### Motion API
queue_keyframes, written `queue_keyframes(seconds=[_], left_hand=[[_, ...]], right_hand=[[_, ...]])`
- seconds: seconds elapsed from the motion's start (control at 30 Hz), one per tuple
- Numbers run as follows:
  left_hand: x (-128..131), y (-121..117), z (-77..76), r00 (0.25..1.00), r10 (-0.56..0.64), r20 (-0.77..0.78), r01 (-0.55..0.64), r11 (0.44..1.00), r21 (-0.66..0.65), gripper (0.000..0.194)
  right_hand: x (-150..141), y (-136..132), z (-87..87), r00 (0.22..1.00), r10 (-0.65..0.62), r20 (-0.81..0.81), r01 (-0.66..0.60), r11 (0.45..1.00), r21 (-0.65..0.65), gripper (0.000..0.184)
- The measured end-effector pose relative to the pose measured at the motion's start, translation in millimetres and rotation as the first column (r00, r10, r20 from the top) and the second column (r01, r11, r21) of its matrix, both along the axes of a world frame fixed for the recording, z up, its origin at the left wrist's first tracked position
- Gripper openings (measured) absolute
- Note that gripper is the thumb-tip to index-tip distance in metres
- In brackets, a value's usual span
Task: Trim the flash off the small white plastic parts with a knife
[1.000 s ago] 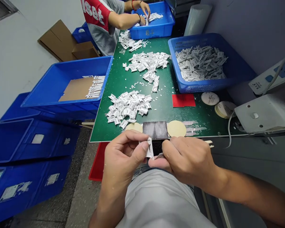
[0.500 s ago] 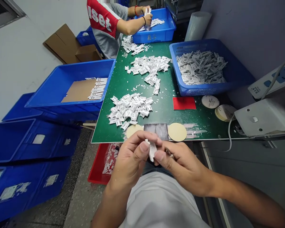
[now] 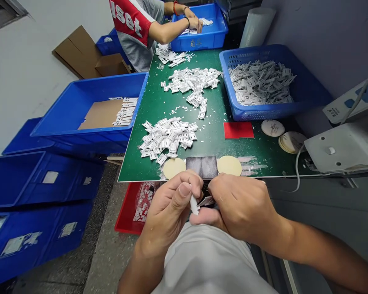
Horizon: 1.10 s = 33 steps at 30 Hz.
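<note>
Pinched between thumb and fingers of my left hand (image 3: pixel 167 206) is a small white plastic part (image 3: pixel 194 205), held edge-on in front of my body. My right hand (image 3: pixel 243 204) is closed around a thin, blade-like metal tool (image 3: pixel 206 201), whose exact kind is partly hidden by the fingers. The tool's tip is at the white part's right edge, and my right thumb is against the part's lower end. Just beyond my hands, dark sanding-like pads (image 3: pixel 201 167) lie at the table edge between two pale yellow discs (image 3: pixel 229 165). A heap of similar white parts (image 3: pixel 169 139) lies past them.
The green table (image 3: pixel 214 139) bears more white parts and scraps. A blue basket (image 3: pixel 248 112) of parts stands right, near a red pad (image 3: pixel 238 130) and a power strip (image 3: pixel 352 100). Blue bins (image 3: pixel 88 81) stand left. A co-worker (image 3: pixel 141 36) reaches into a blue tub (image 3: pixel 199 41).
My right hand has turned over, knuckles up, bringing the metal tool against the white part. The part has turned edge-on. The co-worker's hands have lowered into the tub.
</note>
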<state>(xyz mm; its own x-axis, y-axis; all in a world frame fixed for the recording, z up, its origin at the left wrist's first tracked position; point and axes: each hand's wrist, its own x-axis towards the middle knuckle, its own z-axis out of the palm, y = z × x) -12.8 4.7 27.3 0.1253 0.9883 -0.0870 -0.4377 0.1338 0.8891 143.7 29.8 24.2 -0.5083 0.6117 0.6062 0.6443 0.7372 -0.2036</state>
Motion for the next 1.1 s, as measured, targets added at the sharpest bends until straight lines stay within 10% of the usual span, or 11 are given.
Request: queue_keyframes(seconds=[1.1], left_hand=[[3.4,2.9,0.4,0.992,0.058,-0.108,-0.059,0.998,-0.004,0.027]], right_hand=[[1.4,-1.0,2.1,0.994,-0.076,0.077,0.069,0.994,0.088,0.058]])
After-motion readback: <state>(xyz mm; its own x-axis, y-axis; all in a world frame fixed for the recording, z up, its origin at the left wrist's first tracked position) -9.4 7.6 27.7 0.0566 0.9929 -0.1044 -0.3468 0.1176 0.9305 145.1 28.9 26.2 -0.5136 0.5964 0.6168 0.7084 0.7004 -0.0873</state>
